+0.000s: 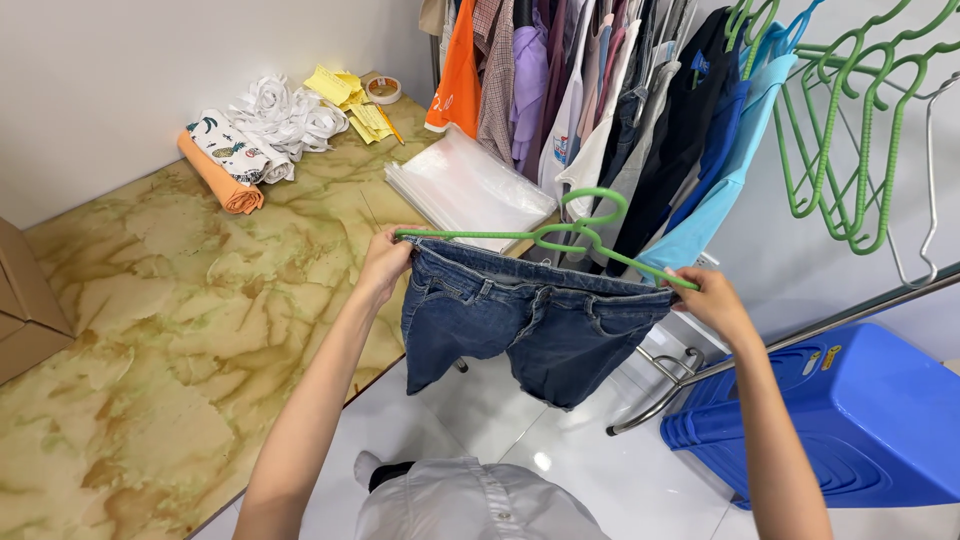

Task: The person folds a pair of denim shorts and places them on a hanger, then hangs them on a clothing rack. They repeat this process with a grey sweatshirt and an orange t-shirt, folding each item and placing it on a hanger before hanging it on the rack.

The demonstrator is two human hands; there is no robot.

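Denim shorts (535, 325), waistband stretched along green hanger (560, 240), pinched at each end by my left hand (385, 262) and right hand (712, 298); already mounted, not yet on garment rack (800, 330).

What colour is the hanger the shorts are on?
Green: the hanger, seen from the head camera, carries blue denim shorts.

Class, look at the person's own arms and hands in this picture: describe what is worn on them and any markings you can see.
Both forearms are bare to the bottom edge of the picture, with no sleeves in view. The left hand and right hand wear no gloves, and no rings, watch or bracelet show. No markings are visible. A white buttoned garment shows below.
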